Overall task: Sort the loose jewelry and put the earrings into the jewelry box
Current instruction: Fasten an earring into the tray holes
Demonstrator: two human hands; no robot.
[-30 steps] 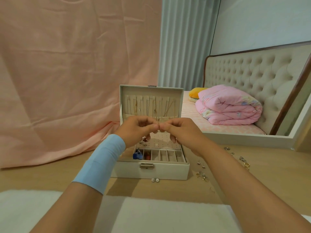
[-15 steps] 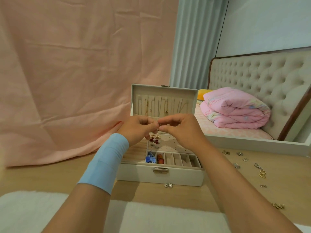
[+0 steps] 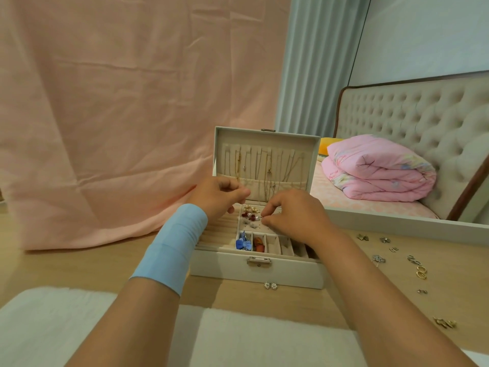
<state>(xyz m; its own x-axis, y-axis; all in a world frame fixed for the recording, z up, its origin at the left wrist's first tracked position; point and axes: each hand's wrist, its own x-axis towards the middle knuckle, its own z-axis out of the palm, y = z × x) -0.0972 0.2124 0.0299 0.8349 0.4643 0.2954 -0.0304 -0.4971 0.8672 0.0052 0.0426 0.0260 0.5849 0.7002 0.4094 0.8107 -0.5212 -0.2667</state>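
Over on the far left a wrinkled pink sheet (image 3: pixel 111 123) hangs as a backdrop, with a fluffy white mat (image 3: pixel 53 324) at the near edge. Left forearm comes in wearing a light blue wristband (image 3: pixel 172 247). The left hand (image 3: pixel 218 198) hovers over the far left part of the jewelry box (image 3: pixel 227 266), fingers curled in and thumb pressed to the forefinger like a pinch, but honestly I can't tell if anything's in there. The box sits mid-table with its lid upright and thin necklaces (image 3: pixel 266 168) hanging inside the lid. A handful of earrings (image 3: pixel 250 215) are already stuck on the dotted panel, with a blue bow piece (image 3: pixel 243 244) in the leftmost little near-side compartment. The right hand (image 3: pixel 293 217) is down low over that panel, thumb and fingertips (image 3: pixel 266 221) squeezed together just beside the parked earrings; whatever is between them is too tiny to make out. A pair of studs (image 3: pixel 270 285) lies on the table just in front of the box. Loose jewelry is scattered further right, including gold hoops (image 3: pixel 421 272). Far right, a folded pink quilt (image 3: pixel 378 173).
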